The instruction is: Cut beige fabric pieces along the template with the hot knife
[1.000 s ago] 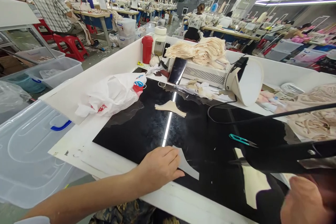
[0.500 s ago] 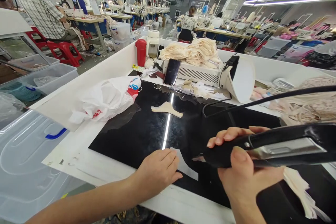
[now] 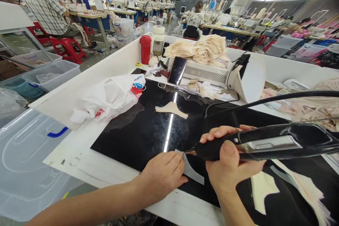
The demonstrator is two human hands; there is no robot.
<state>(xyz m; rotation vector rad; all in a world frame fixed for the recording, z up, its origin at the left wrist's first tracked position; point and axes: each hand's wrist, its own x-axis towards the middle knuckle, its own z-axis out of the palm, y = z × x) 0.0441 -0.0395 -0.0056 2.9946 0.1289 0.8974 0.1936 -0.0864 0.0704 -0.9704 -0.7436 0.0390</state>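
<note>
My right hand [image 3: 227,166] is wrapped round a black corded electric cutting tool [image 3: 262,143] with a silver lever along its side. The tool's thin metal tip [image 3: 189,152] is at the upper end of a pale grey curved piece [image 3: 194,173], whether fabric or a paper pattern I cannot tell. Fingers together, my left hand [image 3: 164,171] grips the left edge of that piece against a black glossy mat [image 3: 137,141]; its fingertips are partly hidden. Farther up the mat lies a cream cut fabric piece [image 3: 171,109]. Another cream piece [image 3: 262,189] lies beside my right wrist.
A white plastic bag [image 3: 106,99] lies at the left. Behind the mat are a phone [image 3: 177,70], a red cup [image 3: 145,49], a cream fabric pile [image 3: 201,49] and a white lamp shade [image 3: 251,77]. The tool's black cord [image 3: 278,97] arches over the right side.
My right hand has brought the cutting tool leftward, so its tip now meets the grey piece by my left fingers. The cream piece by my right wrist has come into sight.
</note>
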